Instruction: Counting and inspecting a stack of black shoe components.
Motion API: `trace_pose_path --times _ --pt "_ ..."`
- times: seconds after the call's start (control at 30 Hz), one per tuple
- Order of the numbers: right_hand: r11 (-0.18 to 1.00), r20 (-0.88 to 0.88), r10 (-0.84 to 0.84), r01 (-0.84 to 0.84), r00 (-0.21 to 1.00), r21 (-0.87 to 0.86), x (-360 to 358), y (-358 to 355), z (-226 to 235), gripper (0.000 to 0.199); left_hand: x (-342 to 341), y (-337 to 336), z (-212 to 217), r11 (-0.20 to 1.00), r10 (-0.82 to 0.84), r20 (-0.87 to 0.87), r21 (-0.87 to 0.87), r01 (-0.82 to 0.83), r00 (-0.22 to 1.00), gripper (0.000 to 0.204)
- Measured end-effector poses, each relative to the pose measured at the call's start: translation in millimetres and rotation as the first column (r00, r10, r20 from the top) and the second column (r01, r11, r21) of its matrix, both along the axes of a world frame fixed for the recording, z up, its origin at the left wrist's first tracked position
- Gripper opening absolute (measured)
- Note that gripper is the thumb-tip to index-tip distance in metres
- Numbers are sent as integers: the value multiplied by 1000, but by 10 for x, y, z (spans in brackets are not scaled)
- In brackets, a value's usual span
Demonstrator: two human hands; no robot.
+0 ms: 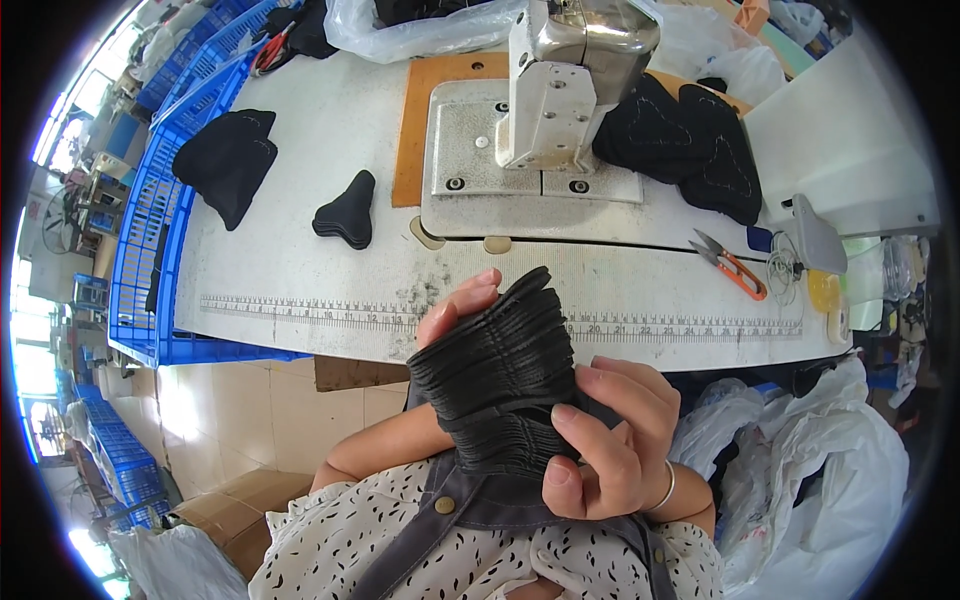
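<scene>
A thick stack of black fabric pieces [500,365] is held up in front of my body, its layered edges facing upward and fanned. My left hand [462,305] grips it from behind on the left; the fingertips show over the top edge and the rest is hidden by the stack. Against the right side, my right hand [622,430] has its fingers curled, with fingertips touching the layers near a split in the lower part. A small three-lobed stack of black pieces [347,212] lies on the white sewing table [300,270] beyond my hands.
A sewing machine [560,110] stands at the far middle. More black pieces lie at left [228,160] and right [690,145]. Orange-handled thread snips [735,268] rest at the right. Blue crates [150,260] border the left side; white plastic bags [800,470] sit below right.
</scene>
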State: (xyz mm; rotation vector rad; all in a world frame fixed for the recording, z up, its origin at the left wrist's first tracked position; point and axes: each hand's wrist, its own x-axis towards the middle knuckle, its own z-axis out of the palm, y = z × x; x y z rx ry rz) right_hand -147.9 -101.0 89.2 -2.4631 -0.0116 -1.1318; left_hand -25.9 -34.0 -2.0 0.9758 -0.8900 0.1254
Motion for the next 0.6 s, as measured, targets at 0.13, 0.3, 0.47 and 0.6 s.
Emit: trace_pose_path --times 0.13,0.3,0.47,0.6 --pt "999 41 14 -15 999 29 10 -3 -14 31 -1 70 -119 993 29 6 115 -30 1000 72" --pt "999 62 35 -37 997 29 26 -25 -27 31 8 125 -185 964 69 21 257 -72 997 69" --pt "992 83 40 -49 996 112 7 -31 -17 35 30 63 42 969 96 156 212 -128 983 73" --pt "996 -22 48 -46 999 72 -14 -51 61 40 86 139 -38 973 -7 176 229 -34 984 75"
